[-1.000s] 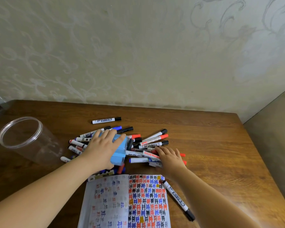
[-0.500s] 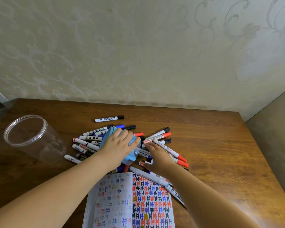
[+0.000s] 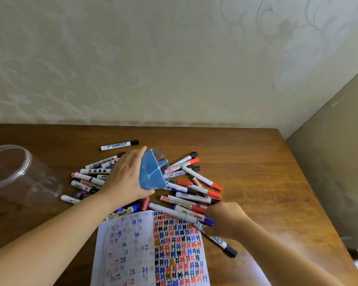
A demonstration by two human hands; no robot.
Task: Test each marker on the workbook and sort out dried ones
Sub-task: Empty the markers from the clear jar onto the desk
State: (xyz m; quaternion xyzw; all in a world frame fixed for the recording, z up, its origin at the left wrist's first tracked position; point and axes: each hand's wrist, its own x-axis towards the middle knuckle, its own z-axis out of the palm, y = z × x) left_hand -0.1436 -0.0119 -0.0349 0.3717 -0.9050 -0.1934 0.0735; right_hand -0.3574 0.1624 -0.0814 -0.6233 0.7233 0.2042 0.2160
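table [image 3: 256, 162]: brown wood
markers [image 3: 186, 182]: heaped under and between both hands
workbook [image 3: 153, 250]: open, between the forearms
clear jar [image 3: 10, 172]: left of left hand

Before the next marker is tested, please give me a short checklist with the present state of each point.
1. Open paper workbook lies flat: ok.
2. Writing space on it: left page sparse, ok.
3. Right hand holds one marker: cannot tell, blurred.
4. Left hand free: not ok, it grips the blue plastic holder.
5. Clear plastic jar has room: ok.
6. Pile of capped whiteboard markers within reach: ok.
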